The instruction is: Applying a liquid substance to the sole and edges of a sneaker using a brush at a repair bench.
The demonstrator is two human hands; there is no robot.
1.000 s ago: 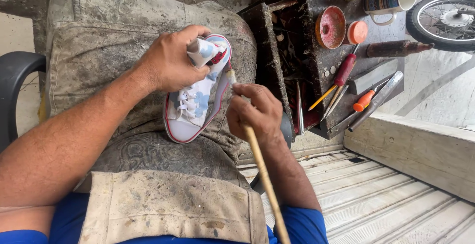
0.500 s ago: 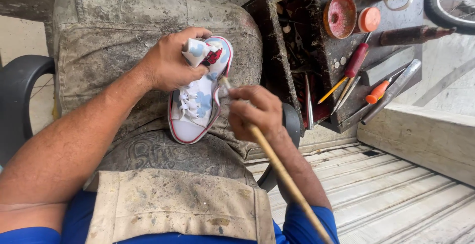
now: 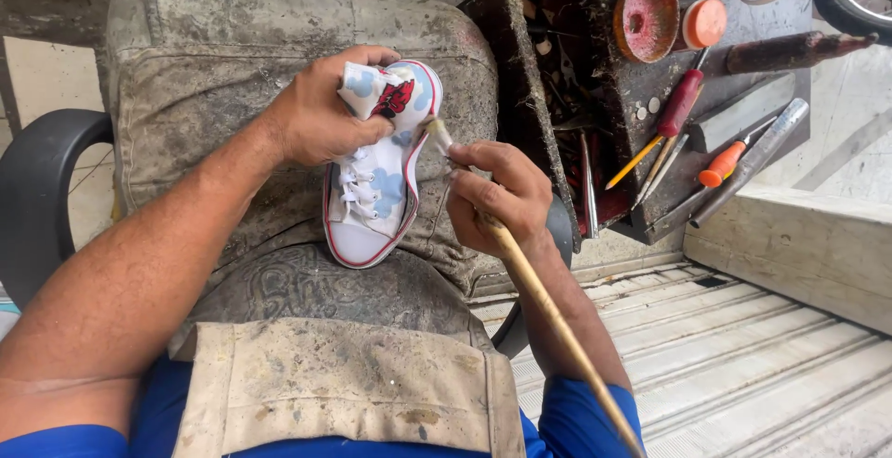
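Here, a small white canvas sneaker with pale blue spots, red trim and white laces [image 3: 381, 179] is held on the lap, over a grimy grey work apron [image 3: 279, 68]. Its heel end is gripped by the closed fingers of the left hand [image 3: 321, 119]. A long wooden-handled brush [image 3: 520, 268] is pinched in the right hand [image 3: 497, 193], its tip touching the sole edge near the heel. How much of the edge is already coated cannot be told. A cluttered dark tool tray [image 3: 650, 96] with a red-handled screwdriver [image 3: 678, 105] stands just beside.
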